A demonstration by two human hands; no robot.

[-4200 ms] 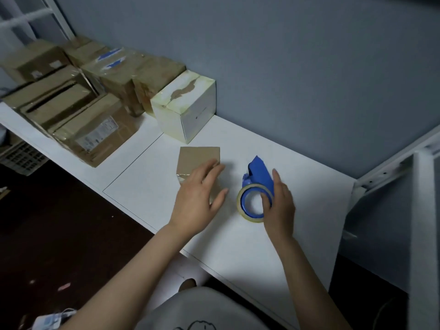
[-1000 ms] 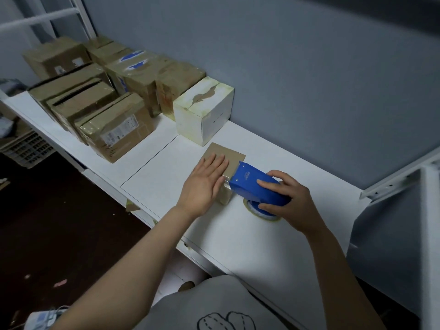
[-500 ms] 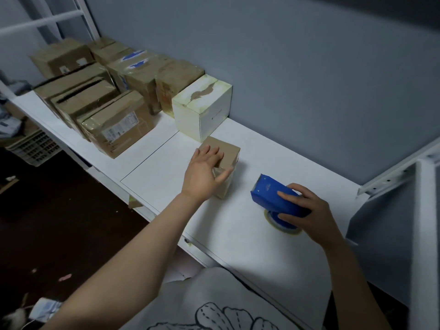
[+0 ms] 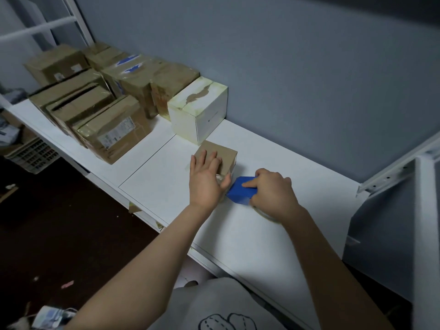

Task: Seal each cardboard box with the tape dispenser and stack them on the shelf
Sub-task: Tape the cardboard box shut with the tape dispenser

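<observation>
1. Since the small cardboard box (image 4: 226, 154) is what it all hangs on, it's dealt with first. It's sat on the white shelf top (image 4: 238, 234), roughly mid-scene, just near of the white box (image 4: 200, 108). It looks about as wide as it is deep, so no real long axis can be called.
2. It's being pressed down from above by the left hand (image 4: 206, 177), fingers straight and spread flat over the lid, thumb stuck out toward the near right corner. Nothing is gripped here, the box is just held down.
3. The tape dispenser (image 4: 240, 190) is clamped in the right hand (image 4: 271, 191), fingers curled over the blue body. Its nose is pointed far-left, right up against the box's near right corner. Whether tape is stuck down there can't be told, it's too blurry. The tape roll (image 4: 263, 214) is only glimpsed under the wrist.
4. Key relation: the box lies far and left of the dispenser, and the dispenser's length is lined up on that same diagonal. The left hand is the nearer one, being on the box. Probably a strip is meant to be run over the lid, in which case those spread fingers would be in its path.
5. Further out, a bunch of brown boxes (image 4: 114, 129) is packed together at the far left.
</observation>
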